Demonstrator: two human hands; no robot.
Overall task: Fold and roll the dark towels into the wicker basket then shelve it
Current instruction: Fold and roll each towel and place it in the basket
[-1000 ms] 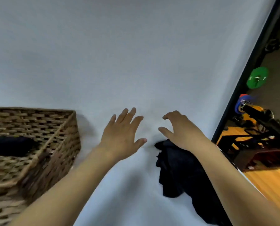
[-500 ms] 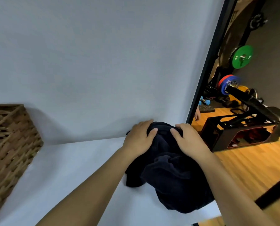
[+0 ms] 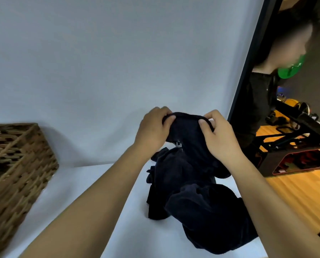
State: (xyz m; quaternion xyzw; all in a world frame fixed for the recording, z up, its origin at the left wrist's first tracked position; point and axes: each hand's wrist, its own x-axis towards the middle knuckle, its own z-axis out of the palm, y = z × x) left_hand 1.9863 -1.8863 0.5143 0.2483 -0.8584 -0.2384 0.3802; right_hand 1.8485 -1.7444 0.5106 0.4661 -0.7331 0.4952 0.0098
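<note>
A crumpled dark towel point(image 3: 192, 192) lies heaped on the white table point(image 3: 99, 211), its top edge lifted. My left hand point(image 3: 153, 129) pinches that edge on the left, thumb in front. My right hand point(image 3: 218, 135) pinches the same edge on the right, close beside the left. Both hands hold the edge up above the heap. The wicker basket point(image 3: 19, 174) stands at the left, tilted in view, with something dark inside that I cannot make out.
A white backdrop point(image 3: 118, 62) rises behind the table. A black frame post point(image 3: 256, 58) marks the table's right side. Beyond it stands a person in dark clothes point(image 3: 261, 101), with gym equipment point(image 3: 304, 127) on a wooden floor point(image 3: 295, 198).
Both hands went from hovering open over the table to gripping the towel, then lifted its top edge. My view has swung right, pushing the basket toward the left.
</note>
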